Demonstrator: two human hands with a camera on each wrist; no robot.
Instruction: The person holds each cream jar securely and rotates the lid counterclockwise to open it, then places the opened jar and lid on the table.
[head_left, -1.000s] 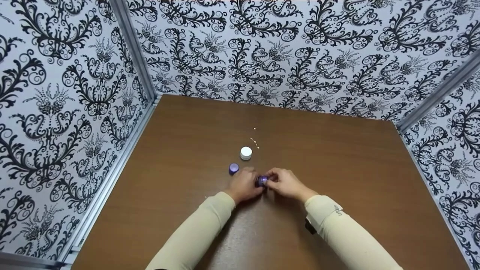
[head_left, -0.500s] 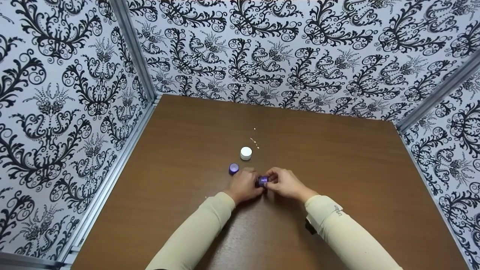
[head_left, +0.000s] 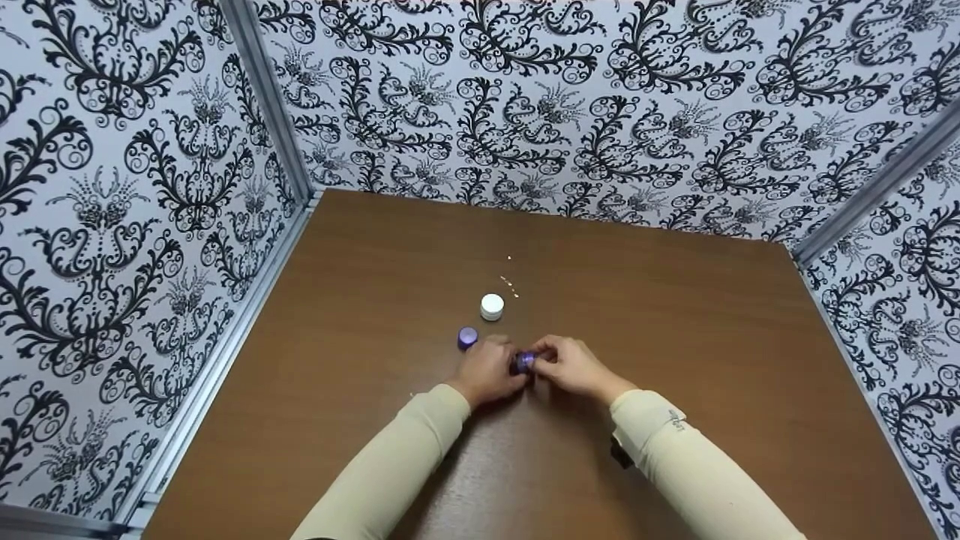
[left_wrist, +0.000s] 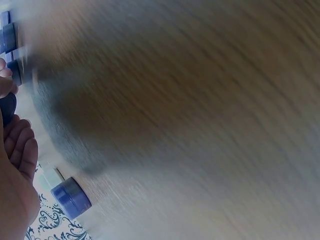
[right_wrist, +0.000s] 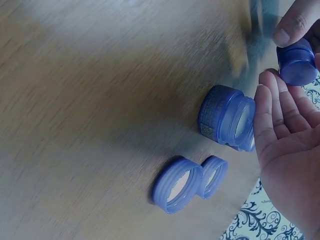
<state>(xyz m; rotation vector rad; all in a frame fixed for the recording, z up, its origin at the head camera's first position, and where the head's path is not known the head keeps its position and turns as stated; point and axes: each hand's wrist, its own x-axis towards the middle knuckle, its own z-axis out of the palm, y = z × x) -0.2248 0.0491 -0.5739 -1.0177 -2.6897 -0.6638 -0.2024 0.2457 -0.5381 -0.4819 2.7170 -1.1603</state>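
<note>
Both hands meet over the brown table at a small purple jar point(head_left: 526, 362) in the head view. My left hand point(head_left: 489, 370) holds its darker left side, with the back of the hand hiding part of it. My right hand point(head_left: 571, 366) pinches the purple right side between thumb and fingertips. To the left of the left hand is a purple container point(head_left: 467, 337) with a lilac top. Behind that stands a white jar point(head_left: 492, 306). The right wrist view shows an uncovered purple jar point(right_wrist: 215, 117) and two ring-shaped purple lids point(right_wrist: 176, 184), pale insides showing.
Several pale crumbs point(head_left: 509, 284) are scattered on the table point(head_left: 645, 300) beyond the white jar. Wallpapered panels point(head_left: 555, 105) rise behind and at both sides, joined by metal posts point(head_left: 266, 97). Another purple jar point(left_wrist: 71, 198) appears low in the left wrist view.
The right fingertips shift slightly on the purple jar, and its shine differs a little. The left hand, the white jar and the purple container stay where they were.
</note>
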